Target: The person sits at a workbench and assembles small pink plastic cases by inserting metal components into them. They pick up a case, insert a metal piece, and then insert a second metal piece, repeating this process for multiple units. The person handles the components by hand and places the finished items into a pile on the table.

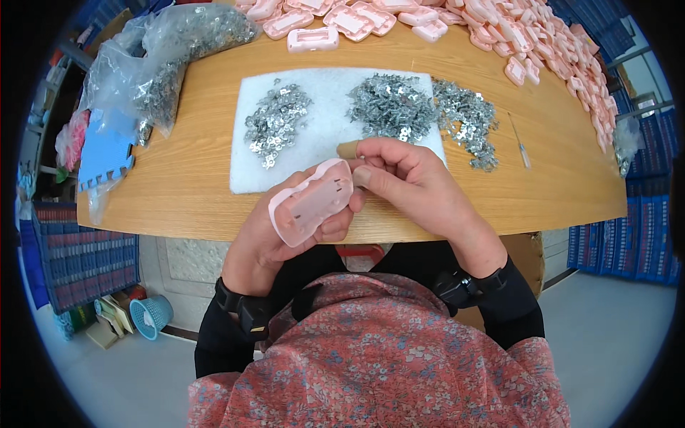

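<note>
My left hand [260, 239] is closed around a pale pink plastic casing [314, 207], held tilted above the table's front edge. The casing has rounded, wavy sides, a shallow recess and small dark slots. At its upper right end is my right hand [421, 182], thumb and fingers bent together, a tan cover on one fingertip. Whatever lies between those fingers is too small or hidden to make out. Just beyond my hands, a white foam sheet [328, 89] carries a left pile of flat metal pieces [278, 121] and a right pile of metal springs or contacts [392, 107].
More metal pieces [467, 121] spill onto the wooden table [549, 185] beside the foam. A thin tool with a clear handle [524, 153] lies to the right. Many pink casings [499, 28] are heaped along the back and right. Plastic bags of metal parts [160, 78] stand at left.
</note>
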The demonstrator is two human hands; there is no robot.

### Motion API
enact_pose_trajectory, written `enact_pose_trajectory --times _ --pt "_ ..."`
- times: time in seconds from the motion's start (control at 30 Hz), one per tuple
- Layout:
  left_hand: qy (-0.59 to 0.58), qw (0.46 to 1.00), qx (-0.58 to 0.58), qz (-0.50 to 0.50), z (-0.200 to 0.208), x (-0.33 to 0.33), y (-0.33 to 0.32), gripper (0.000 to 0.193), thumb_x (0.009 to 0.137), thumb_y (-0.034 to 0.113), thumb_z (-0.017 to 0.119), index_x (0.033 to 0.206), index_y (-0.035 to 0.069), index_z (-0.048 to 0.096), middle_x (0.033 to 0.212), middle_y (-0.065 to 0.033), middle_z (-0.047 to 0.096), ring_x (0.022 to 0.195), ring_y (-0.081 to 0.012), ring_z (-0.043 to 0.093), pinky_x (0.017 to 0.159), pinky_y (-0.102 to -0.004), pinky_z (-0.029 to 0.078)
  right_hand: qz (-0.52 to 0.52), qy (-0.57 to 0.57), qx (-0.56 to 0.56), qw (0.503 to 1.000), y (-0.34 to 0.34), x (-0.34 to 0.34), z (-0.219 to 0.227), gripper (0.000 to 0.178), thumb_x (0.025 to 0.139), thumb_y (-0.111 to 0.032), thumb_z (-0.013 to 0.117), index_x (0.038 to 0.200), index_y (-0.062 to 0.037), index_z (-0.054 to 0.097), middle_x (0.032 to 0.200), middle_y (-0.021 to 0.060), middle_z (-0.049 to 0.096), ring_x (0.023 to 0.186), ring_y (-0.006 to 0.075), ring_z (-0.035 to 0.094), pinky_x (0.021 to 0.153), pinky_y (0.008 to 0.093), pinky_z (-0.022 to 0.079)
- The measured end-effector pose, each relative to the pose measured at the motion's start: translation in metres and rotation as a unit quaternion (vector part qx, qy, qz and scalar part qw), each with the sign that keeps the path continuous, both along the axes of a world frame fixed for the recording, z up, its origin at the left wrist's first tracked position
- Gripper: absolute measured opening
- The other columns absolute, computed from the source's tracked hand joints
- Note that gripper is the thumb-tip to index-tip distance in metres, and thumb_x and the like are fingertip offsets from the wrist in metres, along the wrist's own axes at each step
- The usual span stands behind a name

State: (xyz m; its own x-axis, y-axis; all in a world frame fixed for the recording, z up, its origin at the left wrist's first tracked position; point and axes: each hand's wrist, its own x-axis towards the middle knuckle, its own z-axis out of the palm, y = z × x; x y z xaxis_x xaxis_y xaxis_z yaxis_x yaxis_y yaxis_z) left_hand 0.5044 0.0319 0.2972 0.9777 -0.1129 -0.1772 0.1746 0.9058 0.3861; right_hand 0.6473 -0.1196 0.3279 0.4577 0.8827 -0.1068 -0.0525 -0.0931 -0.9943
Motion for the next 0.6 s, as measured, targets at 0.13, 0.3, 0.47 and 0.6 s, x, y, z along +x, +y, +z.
enact_pose_trajectory --times 0.13,0.3,0.47,0.6 --pt "-0.006 0.999 -0.031 -0.007 -0.010 0.003 -0.007 0.054 0.099 0.049 0.047 0.130 0.004 0.050 0.101 -0.0166 0.057 0.064 -0.0160 0.048 0.056 -0.0276 0.039 0.015 0.059 0.028 0.998 -0.010 -0.002 0.003 0.026 0.096 -0.012 0.064 0.118 0.0032 0.063 0.096 0.0018 0.067 0.080 0.0057 0.063 0.073 0.0216 0.051" --pt "-0.038 0.996 -0.066 -0.040 -0.010 0.004 -0.027 0.055 0.099 0.049 0.049 0.131 0.004 0.050 0.103 -0.0191 0.057 0.066 -0.0170 0.048 0.057 -0.0280 0.039 0.049 0.058 0.021 0.997 -0.026 -0.003 0.010 0.027 0.099 -0.012 0.061 0.122 0.0027 0.063 0.098 0.0019 0.067 0.083 0.0062 0.062 0.076 0.0222 0.052" --pt "-0.031 0.992 -0.110 -0.061 0.001 0.004 -0.045 0.052 0.100 0.045 0.047 0.131 0.003 0.050 0.101 -0.0201 0.058 0.065 -0.0174 0.049 0.057 -0.0276 0.039 0.054 0.117 0.020 0.991 -0.046 -0.004 0.016 0.025 0.098 -0.013 0.063 0.117 0.0025 0.064 0.097 0.0020 0.068 0.080 0.0053 0.062 0.073 0.0216 0.053" --pt "-0.018 0.985 -0.146 -0.093 -0.006 0.004 -0.054 0.049 0.102 0.040 0.044 0.131 0.002 0.050 0.101 -0.0205 0.058 0.063 -0.0175 0.049 0.056 -0.0283 0.041 0.001 0.148 0.020 0.989 -0.061 -0.018 0.025 0.022 0.096 -0.013 0.065 0.113 0.0015 0.064 0.093 0.0020 0.069 0.075 0.0054 0.064 0.069 0.0205 0.053"
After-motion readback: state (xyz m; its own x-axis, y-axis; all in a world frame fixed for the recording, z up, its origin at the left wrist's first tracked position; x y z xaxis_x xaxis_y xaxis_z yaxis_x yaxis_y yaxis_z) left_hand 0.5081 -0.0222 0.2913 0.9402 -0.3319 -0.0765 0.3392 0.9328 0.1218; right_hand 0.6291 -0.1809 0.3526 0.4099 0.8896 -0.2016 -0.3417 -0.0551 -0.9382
